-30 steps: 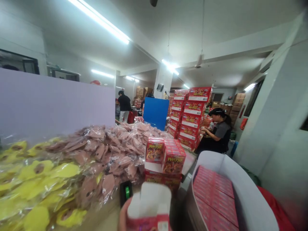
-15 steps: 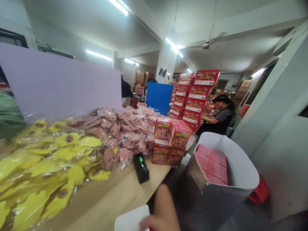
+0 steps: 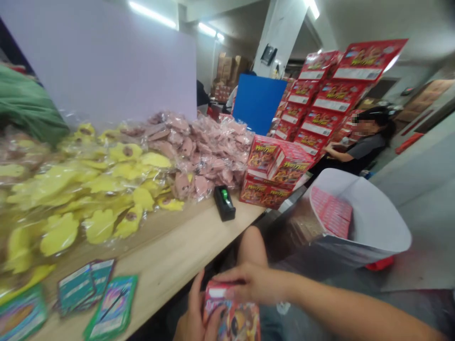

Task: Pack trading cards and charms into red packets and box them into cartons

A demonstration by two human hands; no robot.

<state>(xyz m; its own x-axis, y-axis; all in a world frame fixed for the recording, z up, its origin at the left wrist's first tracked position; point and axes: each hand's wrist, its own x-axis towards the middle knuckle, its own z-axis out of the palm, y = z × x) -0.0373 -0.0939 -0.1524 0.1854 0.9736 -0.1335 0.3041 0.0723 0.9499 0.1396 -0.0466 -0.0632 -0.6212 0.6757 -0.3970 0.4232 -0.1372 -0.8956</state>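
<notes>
Low in the view, a small red printed box (image 3: 245, 318) with colourful cartoon artwork is held between both hands, just off the table's front edge. My left hand (image 3: 196, 315) wraps around its left side, with the thumb across the printed face. Across the top end lies my right hand (image 3: 250, 282), its fingers closed over the upper edge beside a white patch. Left of the hands, a pile of green-bordered cards (image 3: 113, 305) rests on the table, beside darker cards (image 3: 80, 286) and another card pile (image 3: 22, 312).
Bagged yellow shapes (image 3: 95, 184) and bagged pink ones (image 3: 209, 147) heap over the table (image 3: 177, 241). A black tape dispenser (image 3: 224, 203) stands near red display boxes (image 3: 273, 175). At right, a white-walled bin (image 3: 377, 213) holds red packs; a person (image 3: 366, 142) sits beyond.
The view has tilted downward, bringing the card piles into sight. Earlier one hand showed beside a white panel at the bottom edge; now both hands are around the red box.
</notes>
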